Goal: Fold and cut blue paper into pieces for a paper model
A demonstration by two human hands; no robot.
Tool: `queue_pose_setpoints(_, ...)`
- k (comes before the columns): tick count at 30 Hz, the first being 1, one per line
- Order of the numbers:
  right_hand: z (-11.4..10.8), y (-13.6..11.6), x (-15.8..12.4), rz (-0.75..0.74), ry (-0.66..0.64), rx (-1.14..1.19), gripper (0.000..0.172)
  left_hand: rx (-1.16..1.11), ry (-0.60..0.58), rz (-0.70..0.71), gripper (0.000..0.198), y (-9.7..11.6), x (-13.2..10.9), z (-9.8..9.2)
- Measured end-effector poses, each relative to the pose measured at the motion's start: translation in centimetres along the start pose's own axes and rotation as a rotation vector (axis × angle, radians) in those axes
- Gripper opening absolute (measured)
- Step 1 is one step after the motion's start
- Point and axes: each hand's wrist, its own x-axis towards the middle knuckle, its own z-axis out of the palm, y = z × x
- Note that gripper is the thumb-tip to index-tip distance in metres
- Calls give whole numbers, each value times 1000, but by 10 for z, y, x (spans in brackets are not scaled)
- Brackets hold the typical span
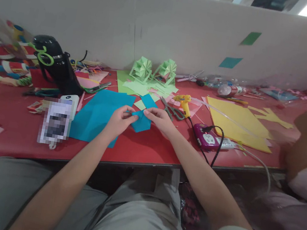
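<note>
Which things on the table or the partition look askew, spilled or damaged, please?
No spill or damage stands out. On the partition, the green paper piece and the blue paper piece look askew, their edges slanting. The black bottle at the left also appears to lean, but lens distortion may exaggerate both.

Craft workshop: glue gun (184, 100), scissors (173, 110), yellow paper (232, 123).

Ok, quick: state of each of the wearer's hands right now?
Left hand: closed, holding the small blue paper at its left side.
Right hand: closed, holding the same paper near its top.
</note>
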Motion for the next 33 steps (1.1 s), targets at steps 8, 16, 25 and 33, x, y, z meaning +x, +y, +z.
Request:
queue_pose_setpoints(8,0,3,-2,-35,-78,-102,38,84,41,123,25,-2,1,0)
queue_pose_setpoints(16,-2,7,2,-43,-101,-179,38,164,85,165,27,-3,0,-2)
queue_pose_setpoints(25,3,5,0,-55,-63,-165,41,347,68,306,25,-2,-2,2)
queue_pose_setpoints(33,3,4,-1,-87,-75,-175,39,343,22,282,24,-2,-2,2)
